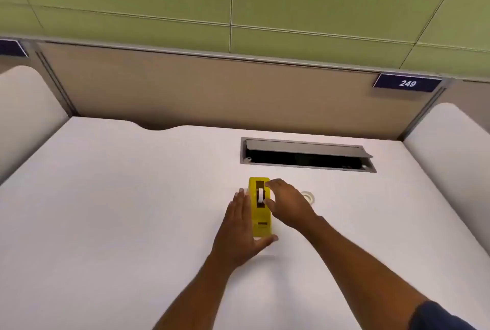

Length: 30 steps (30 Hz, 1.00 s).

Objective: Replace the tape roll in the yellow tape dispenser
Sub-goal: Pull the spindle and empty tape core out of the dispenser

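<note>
— White laminate worktop (132, 210): where's the yellow plastic tape dispenser (260, 210)?

— Just before the grey cable hatch (307, 154). Left hand (238, 228) flat against its side, grip released; right hand (287, 203) cupping the other side, white tape roll (261, 195) seated inside.

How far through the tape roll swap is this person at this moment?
Early, it seems. Done: nothing evident; a white roll still sits in the yellow dispenser. In hand: the left hand braces the dispenser's side, and the right hand reaches over its top at the roll. Left: lift that roll out and fit the spare roll lying on the desk.
</note>
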Available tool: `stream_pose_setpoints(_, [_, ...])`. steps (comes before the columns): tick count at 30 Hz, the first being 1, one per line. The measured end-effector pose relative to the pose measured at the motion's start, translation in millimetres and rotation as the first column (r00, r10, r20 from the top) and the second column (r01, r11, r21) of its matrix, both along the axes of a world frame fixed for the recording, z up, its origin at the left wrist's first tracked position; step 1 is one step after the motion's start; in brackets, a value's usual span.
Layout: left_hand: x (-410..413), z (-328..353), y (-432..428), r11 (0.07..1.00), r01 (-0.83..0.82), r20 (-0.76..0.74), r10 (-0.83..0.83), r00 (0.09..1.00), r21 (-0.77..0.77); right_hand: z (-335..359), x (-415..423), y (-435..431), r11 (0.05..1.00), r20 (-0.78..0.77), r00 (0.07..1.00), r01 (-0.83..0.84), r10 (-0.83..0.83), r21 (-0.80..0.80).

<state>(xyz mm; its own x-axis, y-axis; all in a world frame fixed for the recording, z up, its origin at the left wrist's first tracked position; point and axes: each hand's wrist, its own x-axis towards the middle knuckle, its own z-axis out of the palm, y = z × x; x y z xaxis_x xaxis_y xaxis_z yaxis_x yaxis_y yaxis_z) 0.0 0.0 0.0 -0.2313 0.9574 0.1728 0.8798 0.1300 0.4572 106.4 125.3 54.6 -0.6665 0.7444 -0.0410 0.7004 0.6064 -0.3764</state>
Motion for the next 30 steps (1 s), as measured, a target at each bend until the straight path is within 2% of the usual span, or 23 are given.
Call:
stream_pose_setpoints(3, [0,-24,6,0.999,-0.032,0.041,0.032,0.999,-0.012,-10,-7,5,1.000,0.009,1.000,-0.007,0.007,0.003])
stream_pose_setpoints(10, [-3,-59,11,0.996,-0.089,0.266,0.083,0.961,0.010,-27,-18,15,0.999,0.086,0.996,-0.038,0.037,0.001])
stream_pose_setpoints(24, [-2,-66,16,0.996,-0.050,0.132,0.040,0.991,0.071,-36,-27,24,0.989,0.129,0.989,-0.086,0.070,0.123])
stream_pose_setpoints(30, [-1,-67,17,0.997,-0.044,0.119,0.036,0.992,0.069,-35,-31,27,0.991,0.103,0.990,-0.107,0.098,0.077])
